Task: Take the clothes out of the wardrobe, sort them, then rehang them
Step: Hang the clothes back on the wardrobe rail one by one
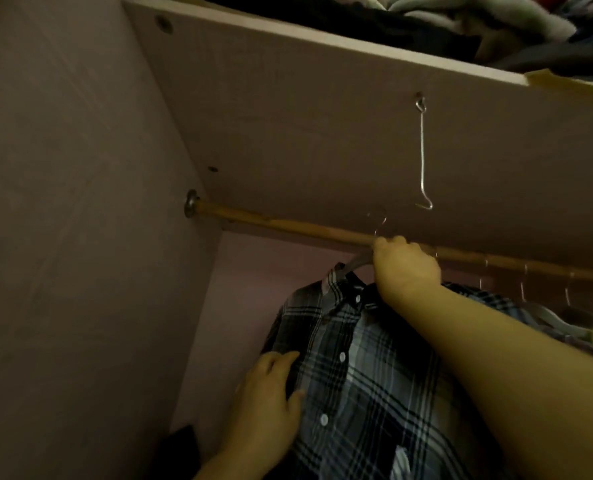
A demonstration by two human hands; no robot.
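Wardrobe interior (63, 237), dim, with a pale side wall well out beyond the left hand. Above both hands, broad shelf (322, 116), loaded on top with a heap of folded clothes (426, 15), dark and grey, reaching its front edge. Below that, wooden rail (288, 228), fixed in a metal socket at the wall and passing just behind the right hand.

Between the two hands, plaid shirt (374, 393) in blue, black and white, buttoned up and draped on a hanger (357, 261).

Right hand (405, 268) raised to rail height, fingers curled tight round the hanger's neck, likely to steer its hook (379, 220). Hook loop showing just above the rail; seated on it or lifted clear, unclear.

Left hand (270, 400) lower down, well apart from the right, laid against the shirt front with fingers fairly straight. Pressing rather than gripping, probably to steady the cloth and stop it swinging.

Beyond the right forearm, more hangers (565, 320) with garments crowded along the rail. Below the left hand, dark bundle (180, 445) on the wardrobe floor, too dim to name.

Just above the right hand, thin wire hook (423, 161) dangling from a screw eye under the shelf, carrying nothing.
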